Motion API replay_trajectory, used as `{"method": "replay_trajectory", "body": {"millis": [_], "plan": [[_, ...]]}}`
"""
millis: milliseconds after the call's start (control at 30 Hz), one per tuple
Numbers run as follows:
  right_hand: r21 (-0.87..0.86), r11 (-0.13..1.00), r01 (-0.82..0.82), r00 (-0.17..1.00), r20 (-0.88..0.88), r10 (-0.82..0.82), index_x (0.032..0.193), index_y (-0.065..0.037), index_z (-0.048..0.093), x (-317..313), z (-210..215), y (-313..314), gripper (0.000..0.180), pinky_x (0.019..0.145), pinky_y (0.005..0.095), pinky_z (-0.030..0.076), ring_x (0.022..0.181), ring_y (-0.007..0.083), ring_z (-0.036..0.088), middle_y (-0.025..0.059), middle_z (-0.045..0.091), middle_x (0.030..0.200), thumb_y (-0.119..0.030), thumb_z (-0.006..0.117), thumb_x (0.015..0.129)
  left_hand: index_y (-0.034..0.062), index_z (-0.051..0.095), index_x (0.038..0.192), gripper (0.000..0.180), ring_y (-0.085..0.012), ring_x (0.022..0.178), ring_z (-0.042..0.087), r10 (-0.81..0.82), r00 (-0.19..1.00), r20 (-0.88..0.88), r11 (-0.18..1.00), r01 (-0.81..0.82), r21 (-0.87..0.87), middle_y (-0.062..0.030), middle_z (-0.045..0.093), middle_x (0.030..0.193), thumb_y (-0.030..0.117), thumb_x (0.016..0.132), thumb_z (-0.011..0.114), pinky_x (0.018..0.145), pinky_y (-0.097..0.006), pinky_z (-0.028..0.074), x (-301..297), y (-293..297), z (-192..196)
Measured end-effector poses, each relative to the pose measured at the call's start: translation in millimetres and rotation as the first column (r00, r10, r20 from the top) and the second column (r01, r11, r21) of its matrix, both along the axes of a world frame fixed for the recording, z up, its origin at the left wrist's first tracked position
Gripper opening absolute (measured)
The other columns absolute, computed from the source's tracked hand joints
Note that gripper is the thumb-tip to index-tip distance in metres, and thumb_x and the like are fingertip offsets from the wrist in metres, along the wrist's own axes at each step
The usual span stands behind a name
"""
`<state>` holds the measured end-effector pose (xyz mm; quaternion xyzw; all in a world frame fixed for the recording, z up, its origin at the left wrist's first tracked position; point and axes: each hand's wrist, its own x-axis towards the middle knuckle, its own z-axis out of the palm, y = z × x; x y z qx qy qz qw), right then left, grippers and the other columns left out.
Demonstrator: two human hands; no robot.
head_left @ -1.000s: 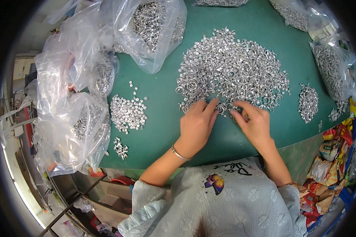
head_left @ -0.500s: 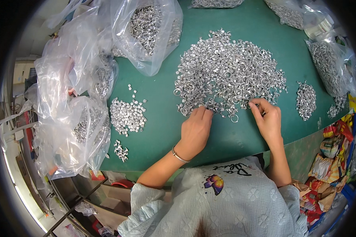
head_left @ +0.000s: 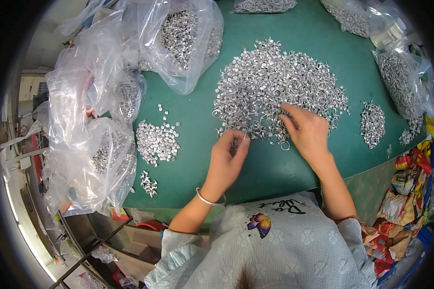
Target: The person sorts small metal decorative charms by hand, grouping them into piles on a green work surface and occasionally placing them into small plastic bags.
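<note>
A broad heap of small silvery metal rings and little metal pieces (head_left: 275, 82) lies on the green tabletop. My left hand (head_left: 229, 156), with a silver bangle on its wrist, is at the heap's near left edge. Its fingers are curled, with small metal pieces in them, and thumb and forefinger meet near the tips. Over the near right part of the heap is my right hand (head_left: 308, 135). Its thumb and forefinger are spread among the pieces, and the other fingers are bent underneath, mostly hidden.
Left of the heap lie a pile of small silvery nut-like pieces (head_left: 156, 140) and a little cluster of curved pieces (head_left: 148, 184). Clear plastic bags (head_left: 84, 159) line the left side; an open bag of rings (head_left: 178, 38) stands behind. At right are a small pile (head_left: 372, 124) and a filled bag (head_left: 398, 79).
My right hand has moved left and farther into the heap, its thumb and forefinger parting. My left hand has drawn back slightly left and turned, showing its curled fingers.
</note>
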<state>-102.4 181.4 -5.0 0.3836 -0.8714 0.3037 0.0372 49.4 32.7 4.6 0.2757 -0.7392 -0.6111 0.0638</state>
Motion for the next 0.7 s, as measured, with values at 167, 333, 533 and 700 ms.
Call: {"method": "replay_trajectory", "body": {"millis": [167, 333, 533, 700], "plan": [[0.179, 0.981, -0.078, 0.997, 0.007, 0.078, 0.101, -0.01, 0.066, 3, -6, -14, 0.018, 0.051, 0.0396, 0.046, 0.06, 0.0284, 0.062, 0.0092, 0.066, 0.073, -0.016, 0.067, 0.084, 0.0033, 0.051, 0.082, 0.011, -0.0127, 0.06, 0.041, 0.241, 0.967, -0.089, 0.572, -0.068, 0.818, -0.0049, 0.045, 0.071, 0.011, 0.09, 0.049, 0.053, -0.023, 0.035, -6, -3, 8], [0.1, 0.96, -0.263, 0.959, 0.138, 0.248, 0.103, -0.01, 0.067, 17, -3, 17, 0.019, 0.052, 0.0408, 0.046, 0.059, 0.0301, 0.061, 0.0106, 0.062, 0.064, -0.012, 0.065, 0.085, 0.0055, 0.045, 0.075, 0.02, -0.0111, 0.049, 0.035, 0.086, 0.958, -0.275, 0.428, 0.213, 0.878, -0.0071, 0.044, 0.063, 0.014, 0.093, 0.045, 0.044, -0.023, 0.028, 7, -29, -4], [0.138, 0.99, 0.002, 0.998, -0.068, 0.007, 0.115, -0.007, 0.062, -23, 5, -9, 0.038, 0.054, 0.0416, 0.051, 0.061, 0.0319, 0.063, 0.0134, 0.064, 0.102, 0.003, 0.055, 0.079, 0.0002, 0.06, 0.091, 0.02, -0.0083, 0.043, 0.036, 0.136, 0.99, -0.022, 0.875, -0.11, 0.471, -0.002, 0.047, 0.056, 0.017, 0.098, 0.051, 0.041, -0.018, 0.023, -15, -44, 3], [0.373, 0.923, -0.092, 0.991, -0.059, 0.123, 0.121, -0.011, 0.06, 7, -1, -7, 0.053, 0.053, 0.0344, 0.053, 0.062, 0.0216, 0.065, 0.0076, 0.054, 0.13, 0.005, 0.055, 0.071, 0.0086, 0.064, 0.106, 0.021, -0.0281, 0.058, 0.059, -0.042, 0.995, -0.085, 0.744, -0.026, -0.668, -0.0136, 0.064, 0.073, 0.009, 0.085, 0.067, 0.055, -0.035, 0.047, -26, -53, -22]]}}
